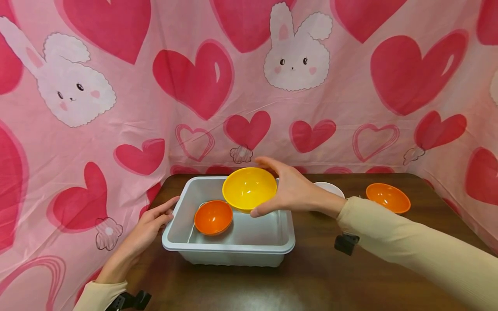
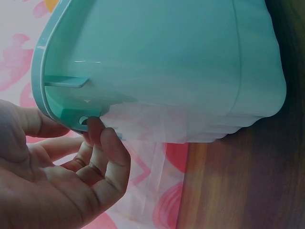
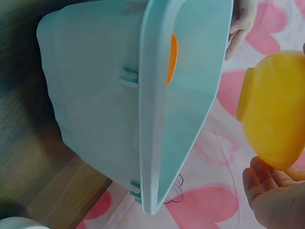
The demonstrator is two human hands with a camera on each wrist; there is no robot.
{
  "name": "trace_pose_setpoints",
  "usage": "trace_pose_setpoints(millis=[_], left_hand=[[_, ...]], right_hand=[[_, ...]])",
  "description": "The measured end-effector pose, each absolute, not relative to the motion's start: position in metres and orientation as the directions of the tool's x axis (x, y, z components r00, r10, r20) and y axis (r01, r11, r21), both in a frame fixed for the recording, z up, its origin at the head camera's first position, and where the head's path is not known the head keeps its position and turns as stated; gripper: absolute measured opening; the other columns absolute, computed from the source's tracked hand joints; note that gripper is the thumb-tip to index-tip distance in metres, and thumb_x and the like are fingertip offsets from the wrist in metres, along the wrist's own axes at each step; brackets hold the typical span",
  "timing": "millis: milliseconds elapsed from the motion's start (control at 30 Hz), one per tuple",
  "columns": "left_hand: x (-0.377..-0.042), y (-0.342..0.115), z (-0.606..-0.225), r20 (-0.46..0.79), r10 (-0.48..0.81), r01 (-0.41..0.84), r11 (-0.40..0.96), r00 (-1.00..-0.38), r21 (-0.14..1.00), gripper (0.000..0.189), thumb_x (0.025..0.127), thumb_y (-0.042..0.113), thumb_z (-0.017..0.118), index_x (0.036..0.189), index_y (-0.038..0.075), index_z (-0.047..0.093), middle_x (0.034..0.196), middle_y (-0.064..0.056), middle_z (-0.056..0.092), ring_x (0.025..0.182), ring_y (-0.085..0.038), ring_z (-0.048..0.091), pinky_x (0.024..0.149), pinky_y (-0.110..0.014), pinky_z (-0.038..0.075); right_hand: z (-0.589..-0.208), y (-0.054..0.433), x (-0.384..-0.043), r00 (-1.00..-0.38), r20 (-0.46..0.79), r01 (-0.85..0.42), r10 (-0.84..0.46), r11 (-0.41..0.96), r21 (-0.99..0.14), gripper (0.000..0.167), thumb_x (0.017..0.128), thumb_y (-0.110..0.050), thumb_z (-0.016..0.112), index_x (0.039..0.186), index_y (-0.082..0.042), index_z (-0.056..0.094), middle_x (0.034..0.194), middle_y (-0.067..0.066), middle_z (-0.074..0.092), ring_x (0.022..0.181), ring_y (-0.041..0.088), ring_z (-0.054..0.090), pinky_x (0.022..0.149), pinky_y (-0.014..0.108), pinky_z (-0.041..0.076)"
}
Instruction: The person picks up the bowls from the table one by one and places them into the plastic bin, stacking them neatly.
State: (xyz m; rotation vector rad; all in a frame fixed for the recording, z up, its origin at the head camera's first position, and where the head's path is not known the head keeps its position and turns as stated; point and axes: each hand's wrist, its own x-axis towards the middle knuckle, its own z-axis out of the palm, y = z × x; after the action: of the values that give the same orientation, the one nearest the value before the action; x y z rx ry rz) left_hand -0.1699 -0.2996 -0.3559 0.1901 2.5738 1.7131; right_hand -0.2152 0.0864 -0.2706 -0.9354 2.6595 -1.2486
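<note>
A yellow bowl point(image 1: 249, 188) is held by its sides in my right hand point(image 1: 289, 190), above the right part of a grey plastic basin point(image 1: 229, 248). In the right wrist view the yellow bowl point(image 3: 276, 109) shows its outside and foot, with fingertips at its edge. Inside the basin, toward the left, sits an orange bowl point(image 1: 213, 218). My left hand point(image 1: 149, 224) grips the basin's left rim. From the left wrist view, the thumb of that hand point(image 2: 76, 176) lies at the rim and the fingers curl beneath it.
The basin stands on a dark brown wooden table point(image 1: 350, 276). Right of it are a white bowl point(image 1: 330, 188), partly hidden behind my right wrist, and another orange bowl point(image 1: 388, 198) farther right. A pink cloth point(image 1: 249, 99) with hearts and rabbits hangs around the table's back and sides.
</note>
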Motion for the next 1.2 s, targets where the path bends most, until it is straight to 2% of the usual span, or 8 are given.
trace_pose_setpoints(millis=[567,867,1200], left_hand=[[-0.17,-0.3,-0.357,0.022,0.131,0.07,0.372,-0.991,0.926,0.055,0.106,0.004,0.048,0.16,-0.004,0.037,0.107,-0.015,0.053,0.087,-0.02,0.058,0.074,-0.029,0.055],[-0.17,-0.299,-0.355,-0.005,0.125,0.042,0.375,-0.992,0.926,0.056,0.107,0.005,0.049,0.161,-0.002,0.036,0.106,-0.015,0.051,0.08,-0.021,0.056,0.069,-0.028,0.054],[-0.17,-0.299,-0.355,-0.018,0.121,0.03,0.377,-0.992,0.926,0.057,0.107,0.005,0.049,0.161,-0.002,0.036,0.11,-0.018,0.051,0.083,-0.021,0.058,0.072,-0.028,0.056]], right_hand=[[-0.269,0.056,-0.225,-0.788,0.169,-0.51,-0.593,0.473,-0.718,0.109,0.065,-0.044,0.095,0.157,-0.02,0.042,0.149,-0.004,0.051,0.123,0.016,0.054,0.097,0.037,0.055],[-0.268,0.04,-0.231,-0.769,0.159,-0.538,-0.619,0.492,-0.684,0.111,0.066,-0.045,0.093,0.159,-0.016,0.04,0.153,-0.001,0.049,0.128,0.018,0.052,0.104,0.042,0.051],[-0.273,0.02,-0.239,-0.763,0.137,-0.541,-0.631,0.509,-0.669,0.106,0.067,-0.046,0.093,0.156,-0.018,0.044,0.151,-0.002,0.051,0.128,0.016,0.051,0.107,0.043,0.049]])
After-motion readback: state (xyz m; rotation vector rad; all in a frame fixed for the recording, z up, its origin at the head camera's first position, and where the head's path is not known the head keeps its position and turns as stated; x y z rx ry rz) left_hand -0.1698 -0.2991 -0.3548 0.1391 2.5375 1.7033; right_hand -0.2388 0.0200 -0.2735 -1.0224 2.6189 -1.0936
